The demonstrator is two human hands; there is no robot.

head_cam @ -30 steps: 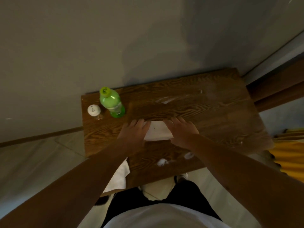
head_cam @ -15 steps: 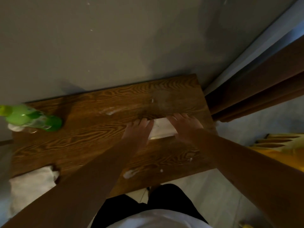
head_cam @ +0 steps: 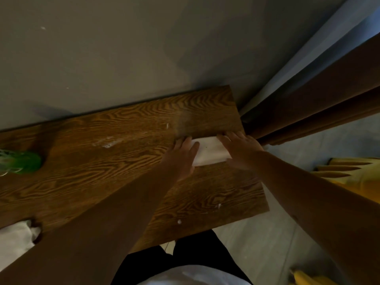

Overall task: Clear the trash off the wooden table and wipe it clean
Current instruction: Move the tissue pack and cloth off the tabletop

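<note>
A folded white tissue (head_cam: pixel 209 153) lies flat on the wooden table (head_cam: pixel 115 161), near its right end. My left hand (head_cam: pixel 182 157) presses on the tissue's left edge and my right hand (head_cam: pixel 240 149) on its right edge, fingers spread flat. White smears (head_cam: pixel 107 142) mark the wood left of the tissue, and small white specks (head_cam: pixel 179 221) sit near the front edge. A dull wiped patch shows just behind the tissue.
A green plastic bottle (head_cam: pixel 20 161) stands at the table's far left, blurred. A white cloth or bag (head_cam: pixel 16 237) hangs at the front left corner. Brown curtains (head_cam: pixel 320 99) hang right of the table. Yellow objects (head_cam: pixel 353 173) lie on the floor at right.
Both hands have slid the tissue to the right along the table, from its middle to near the right end. The view has swung right, so the bottle now sits at the left edge.
</note>
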